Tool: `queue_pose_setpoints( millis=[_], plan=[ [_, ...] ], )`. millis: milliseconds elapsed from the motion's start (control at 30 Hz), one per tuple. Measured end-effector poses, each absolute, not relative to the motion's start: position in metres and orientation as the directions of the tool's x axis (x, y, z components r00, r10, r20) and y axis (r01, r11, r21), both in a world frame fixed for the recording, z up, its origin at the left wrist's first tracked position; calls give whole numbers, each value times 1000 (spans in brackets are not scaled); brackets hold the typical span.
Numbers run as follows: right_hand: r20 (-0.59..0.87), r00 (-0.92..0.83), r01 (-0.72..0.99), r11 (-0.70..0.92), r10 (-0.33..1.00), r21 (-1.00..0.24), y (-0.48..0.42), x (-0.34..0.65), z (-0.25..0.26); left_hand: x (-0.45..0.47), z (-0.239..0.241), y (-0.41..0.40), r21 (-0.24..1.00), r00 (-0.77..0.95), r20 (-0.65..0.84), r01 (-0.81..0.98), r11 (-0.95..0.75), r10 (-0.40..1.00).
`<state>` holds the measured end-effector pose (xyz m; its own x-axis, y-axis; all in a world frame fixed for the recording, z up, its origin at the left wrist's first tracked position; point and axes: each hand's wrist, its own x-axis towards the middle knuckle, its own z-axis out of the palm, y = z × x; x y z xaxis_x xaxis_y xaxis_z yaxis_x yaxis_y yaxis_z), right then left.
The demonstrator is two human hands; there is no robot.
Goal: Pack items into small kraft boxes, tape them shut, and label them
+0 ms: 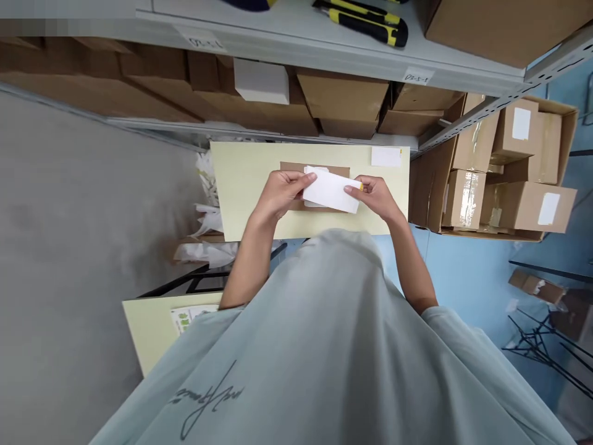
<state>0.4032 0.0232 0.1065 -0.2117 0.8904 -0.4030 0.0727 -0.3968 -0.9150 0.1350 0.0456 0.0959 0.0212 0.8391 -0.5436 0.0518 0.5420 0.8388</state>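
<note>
Between my two hands I hold a white slip of paper, tilted a little down to the right. My left hand pinches its left end between thumb and fingers. At the other end, my right hand grips the edge, where a small yellow mark shows. Below the slip lies a flat brown cardboard piece, partly covered by it. More white paper peeks out behind the slip; whether it is held or lying on the cardboard I cannot tell. All this is over a pale yellow table.
Another white slip lies at the table's back right corner. A metal shelf with brown boxes and a yellow-black utility knife overhangs the back. To the right stands a large open carton of smaller boxes. Crumpled white material sits at left.
</note>
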Motion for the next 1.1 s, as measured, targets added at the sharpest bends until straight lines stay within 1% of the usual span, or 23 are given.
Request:
queue_pose_setpoints(
  millis=[67,167,267,367,533,600,733,900,1000,1100],
  plan=[
    [-383,-123,98,-373,915,-923,11,387,121,126,103,38,832,60,-555,35,554,829],
    [-342,20,129,-342,939,-931,5,372,131,108,124,25,821,165,-560,-20,571,812],
    [-284,77,138,-292,956,-946,2,363,142,85,147,14,834,237,-518,-71,547,821],
    [-253,96,185,-267,963,-946,0,352,157,60,163,7,857,246,-468,-108,504,849],
    [-233,85,262,-247,969,-933,-4,325,177,24,175,3,869,146,-465,-115,482,873],
    [-220,80,270,-234,972,-934,-5,312,185,11,175,2,866,128,-473,-115,487,872],
    [-207,85,299,-223,975,-928,-10,288,199,-13,168,1,873,157,-453,-121,473,877],
    [-198,109,332,-223,974,-916,-17,264,208,-35,160,1,864,121,-472,-133,485,873],
    [-196,113,329,-223,974,-918,-20,250,209,-45,169,2,881,194,-432,-119,458,881],
    [-198,112,299,-223,974,-928,-22,236,207,-56,181,3,912,335,-311,-157,379,889]
  ],
)
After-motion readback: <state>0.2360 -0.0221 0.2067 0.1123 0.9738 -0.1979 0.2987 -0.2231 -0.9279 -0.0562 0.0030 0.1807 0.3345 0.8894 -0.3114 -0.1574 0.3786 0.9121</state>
